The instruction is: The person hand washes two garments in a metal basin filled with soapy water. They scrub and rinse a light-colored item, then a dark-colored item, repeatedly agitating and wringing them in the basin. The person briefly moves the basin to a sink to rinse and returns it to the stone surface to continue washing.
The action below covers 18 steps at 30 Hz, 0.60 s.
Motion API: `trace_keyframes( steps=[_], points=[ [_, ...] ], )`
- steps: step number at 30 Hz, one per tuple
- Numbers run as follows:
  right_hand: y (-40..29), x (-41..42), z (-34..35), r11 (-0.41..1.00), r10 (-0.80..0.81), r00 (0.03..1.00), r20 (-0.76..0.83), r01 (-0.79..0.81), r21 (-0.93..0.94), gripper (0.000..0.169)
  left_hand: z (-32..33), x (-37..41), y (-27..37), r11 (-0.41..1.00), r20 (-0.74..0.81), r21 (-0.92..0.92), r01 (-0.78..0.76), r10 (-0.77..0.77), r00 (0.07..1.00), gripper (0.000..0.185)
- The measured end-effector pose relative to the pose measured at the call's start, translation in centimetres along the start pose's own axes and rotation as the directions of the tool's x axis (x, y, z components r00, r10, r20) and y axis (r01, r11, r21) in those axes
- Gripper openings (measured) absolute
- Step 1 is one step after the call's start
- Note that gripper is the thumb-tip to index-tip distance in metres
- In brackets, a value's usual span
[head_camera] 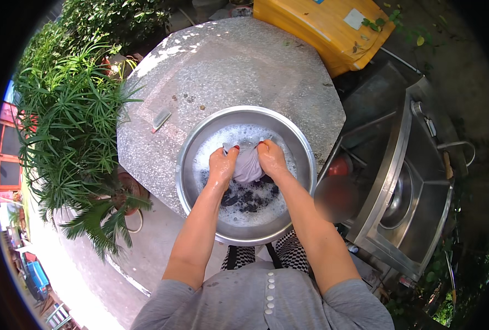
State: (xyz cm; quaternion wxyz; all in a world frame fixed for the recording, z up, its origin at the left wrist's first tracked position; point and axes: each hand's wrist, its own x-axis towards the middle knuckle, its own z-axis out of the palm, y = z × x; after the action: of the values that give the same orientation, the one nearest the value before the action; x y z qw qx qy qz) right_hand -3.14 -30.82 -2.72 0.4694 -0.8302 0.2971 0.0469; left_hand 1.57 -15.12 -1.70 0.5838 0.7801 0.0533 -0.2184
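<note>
A large round stainless-steel basin [184, 165] holds sudsy water [248, 218]. Above the suds, a wet light-grey cloth [247, 167] is stretched between both hands. My left hand [223, 163] grips its left side, and my right hand [272, 156] grips its right side; both are wet. Dark fabric [250, 198] lies partly under the foam, below the grey cloth. How much cloth is under the water is hidden.
The basin stands at the near edge of a speckled stone table [228, 70]. A scrubbing brush [161, 119] lies on it at left. Potted plants [75, 123] crowd the left side. At right stands a stainless-steel sink [417, 206]; a yellow container [322, 33] is behind the table.
</note>
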Motion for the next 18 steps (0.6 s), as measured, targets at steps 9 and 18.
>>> trace_keyframes(
  steps=[9, 18],
  points=[
    [3.2, -2.3, 2.1, 0.706, -0.478, 0.874, 0.091, 0.444, -0.552, 0.056, 0.7, 0.6, -3.5, 0.204, 0.345, 0.84, -0.503, 0.514, 0.785, 0.059],
    [3.0, -0.9, 3.6, 0.785, -0.029, 0.974, 0.227, 0.163, -0.598, 0.065, 1.3, 3.2, -8.8, 0.334, 0.527, 0.738, -0.586, 0.258, 0.81, 0.066]
  ],
)
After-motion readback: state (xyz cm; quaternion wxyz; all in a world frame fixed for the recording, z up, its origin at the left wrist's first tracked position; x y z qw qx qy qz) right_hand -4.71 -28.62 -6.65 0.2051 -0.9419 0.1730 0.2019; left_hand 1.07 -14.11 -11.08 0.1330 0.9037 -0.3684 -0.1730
